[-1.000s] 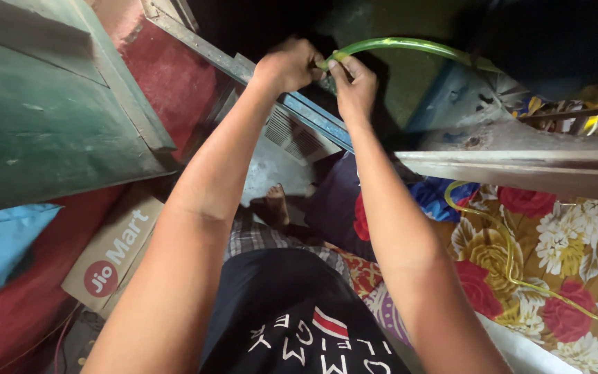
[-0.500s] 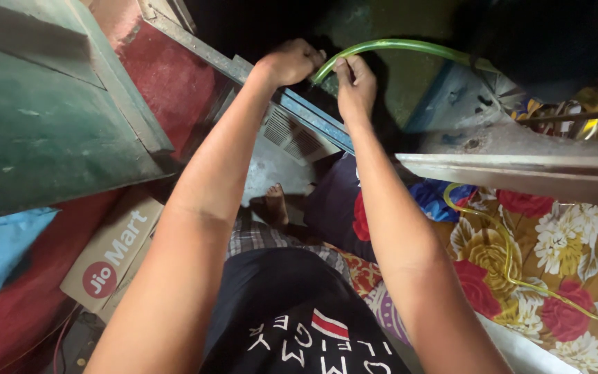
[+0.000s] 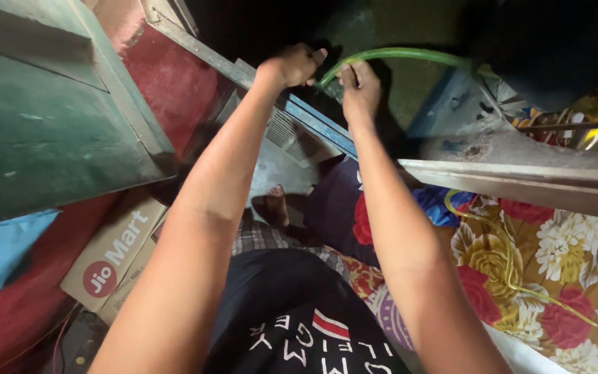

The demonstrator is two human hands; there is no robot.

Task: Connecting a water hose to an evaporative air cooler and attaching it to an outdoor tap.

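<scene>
The green hose (image 3: 396, 54) arcs across the top of the view, from the dark space at upper right down to the two hands, where its near end sits above the slanted blue-edged metal frame (image 3: 313, 119). The right hand (image 3: 360, 86) is curled around that end, thumb and fingers pinching the tube, knuckles toward the camera. The left hand (image 3: 292, 64) is bunched into a loose fist just beside it, touching or nearly touching the hose tip; whether its fingers actually grip the tube cannot be told from here. The step in hand looks like working the hose end at the frame, fitting or seating it, with one hand steadying and the other guiding. The next move, as a judgement, calls for a firm hold close to the tip and care that the curved tube does not kink or spring back. Below the frame sits a pale louvred panel (image 3: 286, 135). Further out, a green painted door (image 3: 43, 131) stands at left, a cardboard box (image 3: 115, 256) lies on the red floor (image 3: 8, 325), and a thin yellow-green cord (image 3: 506, 266) trails over a floral cloth (image 3: 555, 263) at right.
</scene>
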